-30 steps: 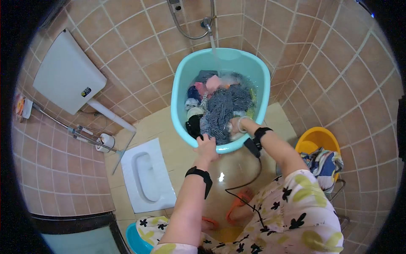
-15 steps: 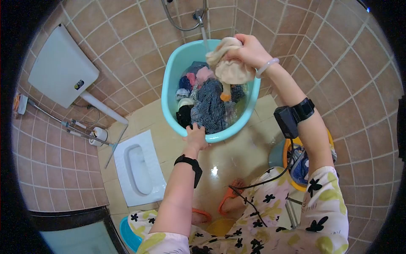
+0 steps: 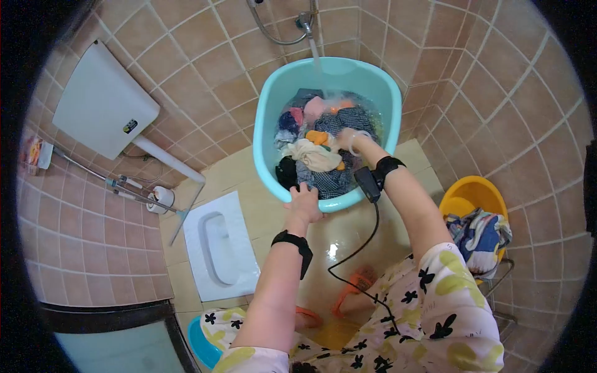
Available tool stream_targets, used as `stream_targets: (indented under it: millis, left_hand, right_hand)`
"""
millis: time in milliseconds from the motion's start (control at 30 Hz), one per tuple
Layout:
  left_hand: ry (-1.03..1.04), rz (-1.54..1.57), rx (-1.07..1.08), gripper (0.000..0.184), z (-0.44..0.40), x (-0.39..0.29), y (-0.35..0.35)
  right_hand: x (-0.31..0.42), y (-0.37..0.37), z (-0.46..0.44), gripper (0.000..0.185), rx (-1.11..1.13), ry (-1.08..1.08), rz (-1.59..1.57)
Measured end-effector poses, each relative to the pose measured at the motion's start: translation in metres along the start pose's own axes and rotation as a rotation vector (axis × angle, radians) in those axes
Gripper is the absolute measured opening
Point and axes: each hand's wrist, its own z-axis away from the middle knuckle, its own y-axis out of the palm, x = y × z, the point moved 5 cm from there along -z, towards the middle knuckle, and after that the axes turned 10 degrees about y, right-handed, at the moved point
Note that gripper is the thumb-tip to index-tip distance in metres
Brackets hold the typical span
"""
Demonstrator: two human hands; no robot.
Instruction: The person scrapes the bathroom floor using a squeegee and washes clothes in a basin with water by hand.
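A turquoise washtub holds water and a heap of wet clothes. My left hand grips its near rim, with fingers over the edge. Inside the tub, my right hand is down among the clothes at the right; its fingers are mostly hidden. Just left of that hand lies a cream garment with orange parts. Around it are a dark checked garment, a pink cloth and a black cloth. Water runs from the tap into the tub's far end.
At the right stands a yellow bucket with clothes hanging over its edge. A squat toilet is set in the floor at the left. A cable hangs from my right wrist device. A blue basin sits at lower left.
My right hand has come down from above the tub into the clothes. The cream garment it held up now lies on the heap. My left hand stays on the rim.
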Motion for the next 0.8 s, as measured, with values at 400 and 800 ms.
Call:
stream_targets:
  millis: [400,800]
  left_hand:
    - [0.062,-0.021,-0.052,0.066,-0.011,0.004,0.015]
    - [-0.004,-0.019,0.006,0.067,-0.004,0.003,0.003]
  right_hand:
    - [-0.026,0.097,-0.032,0.025,0.117,0.070,0.230]
    - [0.020,-0.079,0.157,0.031,-0.433,-0.232,0.114]
